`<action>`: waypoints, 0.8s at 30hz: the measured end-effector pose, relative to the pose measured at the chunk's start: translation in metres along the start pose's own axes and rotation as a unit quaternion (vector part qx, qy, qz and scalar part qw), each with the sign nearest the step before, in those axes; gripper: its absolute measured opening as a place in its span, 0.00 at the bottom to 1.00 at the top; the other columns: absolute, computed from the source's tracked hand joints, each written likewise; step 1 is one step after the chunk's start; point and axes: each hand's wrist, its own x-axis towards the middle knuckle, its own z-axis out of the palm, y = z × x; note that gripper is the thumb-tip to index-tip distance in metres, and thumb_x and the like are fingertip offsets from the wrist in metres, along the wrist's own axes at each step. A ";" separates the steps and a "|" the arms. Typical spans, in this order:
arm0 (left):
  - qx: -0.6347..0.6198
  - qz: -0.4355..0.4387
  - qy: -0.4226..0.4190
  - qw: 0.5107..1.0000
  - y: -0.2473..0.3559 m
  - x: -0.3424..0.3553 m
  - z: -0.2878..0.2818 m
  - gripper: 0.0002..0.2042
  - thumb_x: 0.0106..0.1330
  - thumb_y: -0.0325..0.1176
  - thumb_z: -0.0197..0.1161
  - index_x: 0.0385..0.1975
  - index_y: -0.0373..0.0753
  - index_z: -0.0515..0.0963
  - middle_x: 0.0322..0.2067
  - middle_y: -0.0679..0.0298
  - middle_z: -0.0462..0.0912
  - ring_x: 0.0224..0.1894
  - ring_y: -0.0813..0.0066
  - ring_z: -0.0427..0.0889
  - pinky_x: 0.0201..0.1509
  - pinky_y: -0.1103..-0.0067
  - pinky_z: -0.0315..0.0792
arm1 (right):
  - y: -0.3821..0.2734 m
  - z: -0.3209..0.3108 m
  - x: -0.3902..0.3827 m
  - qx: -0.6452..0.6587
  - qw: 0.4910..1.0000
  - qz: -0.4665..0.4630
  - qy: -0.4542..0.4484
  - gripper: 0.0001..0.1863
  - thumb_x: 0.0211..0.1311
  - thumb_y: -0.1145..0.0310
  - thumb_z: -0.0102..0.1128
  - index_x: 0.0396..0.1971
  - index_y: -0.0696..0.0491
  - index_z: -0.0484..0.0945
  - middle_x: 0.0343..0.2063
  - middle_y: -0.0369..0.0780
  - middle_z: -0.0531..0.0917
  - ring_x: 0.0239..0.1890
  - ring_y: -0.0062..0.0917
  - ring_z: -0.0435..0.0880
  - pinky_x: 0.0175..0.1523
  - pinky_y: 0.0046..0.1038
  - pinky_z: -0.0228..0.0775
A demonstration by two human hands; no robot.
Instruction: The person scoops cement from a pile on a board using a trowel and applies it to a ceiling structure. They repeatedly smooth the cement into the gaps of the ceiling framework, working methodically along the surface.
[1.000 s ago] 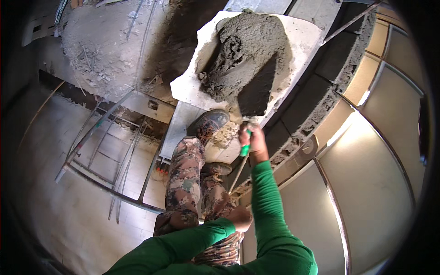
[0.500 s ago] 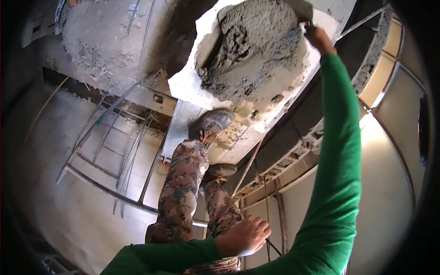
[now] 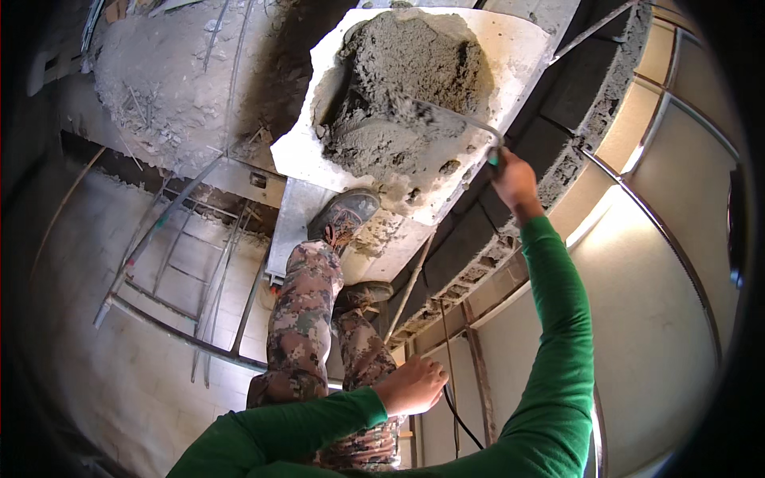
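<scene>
In the head view, a white board [image 3: 296, 153] lies on a gray plank [image 3: 296, 219] between dusty rubble [image 3: 163, 92] and a block wall [image 3: 594, 119], the right hand [image 3: 514, 182] grips a trowel [image 3: 450, 121] in the board's wet cement [image 3: 410, 56], and the left hand [image 3: 413, 386] curls by the legs [image 3: 303, 319], holding what I can't tell.

The mortar [image 3: 418, 60] is grey, damp and lumpy, heaped on a white, ragged-edged board [image 3: 514, 36] and smeared thinner toward the near side. The trowel [image 3: 450, 121] slants across it, metal blade streaked grey, partly green handle by the board's right edge.
</scene>
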 end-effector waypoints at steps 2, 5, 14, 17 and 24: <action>0.000 -0.008 -0.010 1.000 -0.003 -0.002 -0.004 0.11 0.62 0.39 0.56 0.31 0.38 0.73 0.29 0.63 0.73 0.35 0.69 0.75 0.38 0.72 0.68 | 0.034 -0.008 -0.002 0.033 0.996 0.064 0.051 0.12 0.58 0.64 0.58 0.40 0.52 0.76 0.33 0.50 0.83 0.36 0.48 0.81 0.41 0.44 0.74; 0.000 -0.005 -0.005 1.000 -0.007 -0.004 0.009 0.10 0.62 0.39 0.57 0.30 0.38 0.73 0.28 0.63 0.73 0.34 0.69 0.75 0.37 0.72 0.68 | 0.098 -0.004 0.054 -0.007 0.975 0.215 0.063 0.16 0.63 0.56 0.51 0.40 0.53 0.77 0.34 0.52 0.82 0.38 0.49 0.81 0.42 0.45 0.74; 0.010 -0.020 -0.046 0.999 -0.008 0.003 0.019 0.11 0.62 0.40 0.56 0.32 0.37 0.75 0.30 0.62 0.77 0.36 0.67 0.77 0.39 0.70 0.67 | -0.032 0.074 -0.001 0.149 0.973 0.158 -0.081 0.16 0.60 0.60 0.52 0.39 0.58 0.76 0.31 0.56 0.81 0.38 0.54 0.80 0.45 0.48 0.71; 0.030 -0.020 -0.033 0.999 -0.008 0.004 0.031 0.12 0.62 0.40 0.56 0.32 0.37 0.76 0.30 0.62 0.77 0.35 0.67 0.77 0.39 0.70 0.68 | 0.010 0.069 -0.066 0.135 0.982 0.128 -0.033 0.13 0.61 0.62 0.51 0.37 0.56 0.74 0.28 0.54 0.81 0.34 0.53 0.80 0.40 0.48 0.72; 0.034 0.001 -0.068 0.997 -0.018 -0.006 0.062 0.13 0.60 0.42 0.57 0.31 0.37 0.75 0.29 0.62 0.76 0.33 0.65 0.79 0.43 0.58 0.66 | 0.044 0.149 -0.053 0.128 0.905 0.398 0.079 0.13 0.60 0.62 0.54 0.37 0.56 0.75 0.28 0.50 0.84 0.35 0.47 0.84 0.39 0.43 0.77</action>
